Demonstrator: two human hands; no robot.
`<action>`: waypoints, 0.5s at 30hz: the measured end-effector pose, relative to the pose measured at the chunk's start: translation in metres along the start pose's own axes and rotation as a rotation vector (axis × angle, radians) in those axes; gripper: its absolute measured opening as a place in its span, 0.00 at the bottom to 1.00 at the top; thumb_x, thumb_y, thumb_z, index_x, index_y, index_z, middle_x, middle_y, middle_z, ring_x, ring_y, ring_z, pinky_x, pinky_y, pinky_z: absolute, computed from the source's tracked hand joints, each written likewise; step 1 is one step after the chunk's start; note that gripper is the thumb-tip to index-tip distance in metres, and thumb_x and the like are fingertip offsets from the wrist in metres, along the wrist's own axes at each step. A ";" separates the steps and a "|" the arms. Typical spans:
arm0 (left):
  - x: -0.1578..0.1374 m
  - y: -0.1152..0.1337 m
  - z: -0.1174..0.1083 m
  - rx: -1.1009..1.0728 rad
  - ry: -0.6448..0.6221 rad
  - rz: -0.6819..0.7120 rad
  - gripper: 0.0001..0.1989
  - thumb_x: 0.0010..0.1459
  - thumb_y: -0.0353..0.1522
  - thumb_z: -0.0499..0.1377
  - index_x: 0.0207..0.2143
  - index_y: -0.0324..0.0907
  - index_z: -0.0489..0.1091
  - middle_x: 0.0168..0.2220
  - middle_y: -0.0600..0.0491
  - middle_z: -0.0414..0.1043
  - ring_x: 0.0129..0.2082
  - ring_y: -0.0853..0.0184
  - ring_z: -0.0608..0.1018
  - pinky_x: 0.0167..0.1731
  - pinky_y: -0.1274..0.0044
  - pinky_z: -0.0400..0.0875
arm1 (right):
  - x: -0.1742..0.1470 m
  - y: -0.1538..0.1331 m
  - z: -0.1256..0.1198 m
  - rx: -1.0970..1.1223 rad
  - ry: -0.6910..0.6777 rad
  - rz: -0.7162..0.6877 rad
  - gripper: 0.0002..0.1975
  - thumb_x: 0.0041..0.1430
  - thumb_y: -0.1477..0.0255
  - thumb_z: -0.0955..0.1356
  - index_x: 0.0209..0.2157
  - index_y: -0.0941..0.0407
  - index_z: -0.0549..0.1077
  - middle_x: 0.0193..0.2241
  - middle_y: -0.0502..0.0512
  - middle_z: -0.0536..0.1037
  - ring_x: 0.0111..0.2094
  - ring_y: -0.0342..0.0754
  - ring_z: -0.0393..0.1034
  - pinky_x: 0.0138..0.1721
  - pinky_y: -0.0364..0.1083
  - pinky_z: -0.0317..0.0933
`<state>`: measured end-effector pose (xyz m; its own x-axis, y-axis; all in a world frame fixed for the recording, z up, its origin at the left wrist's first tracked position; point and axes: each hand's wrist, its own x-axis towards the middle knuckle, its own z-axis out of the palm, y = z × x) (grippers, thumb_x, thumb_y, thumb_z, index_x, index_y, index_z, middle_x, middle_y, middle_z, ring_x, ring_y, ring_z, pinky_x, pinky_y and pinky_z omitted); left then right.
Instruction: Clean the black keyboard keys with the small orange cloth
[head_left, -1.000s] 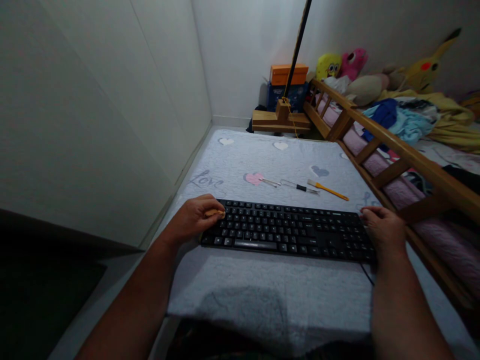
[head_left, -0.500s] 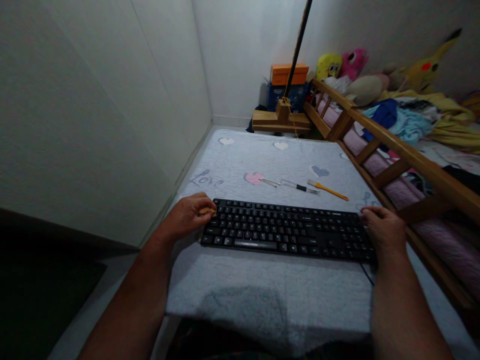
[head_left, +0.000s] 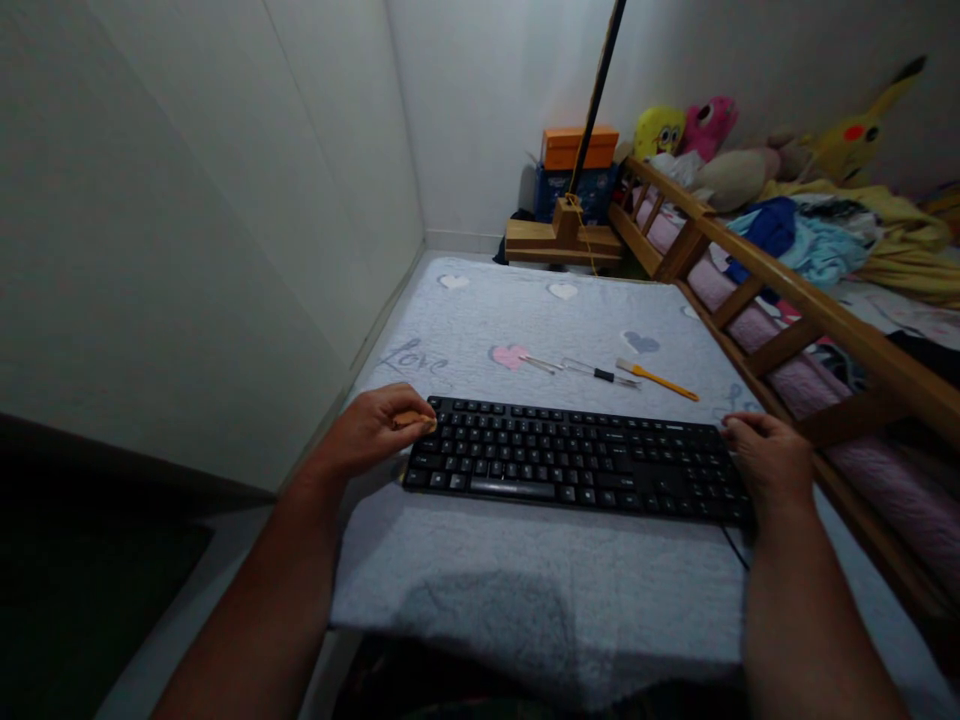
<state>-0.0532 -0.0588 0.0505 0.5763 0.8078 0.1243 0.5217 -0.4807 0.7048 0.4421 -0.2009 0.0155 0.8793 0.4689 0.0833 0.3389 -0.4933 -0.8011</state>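
keyboard on blanket | tools behind | bed rail right

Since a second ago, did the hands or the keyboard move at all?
The left hand, pinching a small tan thing, slid left from over the corner keys to the keyboard's left edge. The right hand stayed on the right end. The keyboard and the tools behind it stayed put.

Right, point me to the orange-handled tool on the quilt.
In the head view, the orange-handled tool lies on the quilt beyond the keyboard, right of centre, just right of the black-handled screwdriver.
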 end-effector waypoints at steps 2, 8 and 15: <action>0.001 0.003 0.003 0.007 -0.018 0.013 0.08 0.55 0.36 0.60 0.32 0.41 0.77 0.31 0.52 0.75 0.32 0.68 0.76 0.34 0.78 0.69 | -0.001 -0.001 0.000 -0.001 -0.005 -0.004 0.14 0.38 0.65 0.69 0.29 0.58 0.77 0.21 0.53 0.75 0.25 0.50 0.69 0.30 0.48 0.61; 0.000 -0.002 -0.001 0.080 0.000 -0.040 0.07 0.52 0.35 0.59 0.29 0.42 0.75 0.29 0.54 0.74 0.31 0.68 0.75 0.31 0.78 0.68 | -0.002 -0.004 0.000 0.007 -0.001 -0.007 0.14 0.38 0.65 0.69 0.28 0.58 0.77 0.21 0.52 0.75 0.24 0.50 0.69 0.30 0.48 0.61; -0.003 0.003 -0.001 -0.048 -0.043 -0.023 0.08 0.55 0.37 0.61 0.31 0.42 0.76 0.30 0.54 0.73 0.31 0.68 0.75 0.33 0.78 0.68 | 0.001 0.000 0.001 0.015 -0.003 0.008 0.14 0.37 0.65 0.69 0.29 0.57 0.76 0.21 0.52 0.74 0.24 0.49 0.68 0.29 0.47 0.60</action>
<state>-0.0539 -0.0619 0.0529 0.5913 0.8026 0.0783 0.5049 -0.4441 0.7402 0.4430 -0.1999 0.0151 0.8808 0.4674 0.0752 0.3269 -0.4856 -0.8107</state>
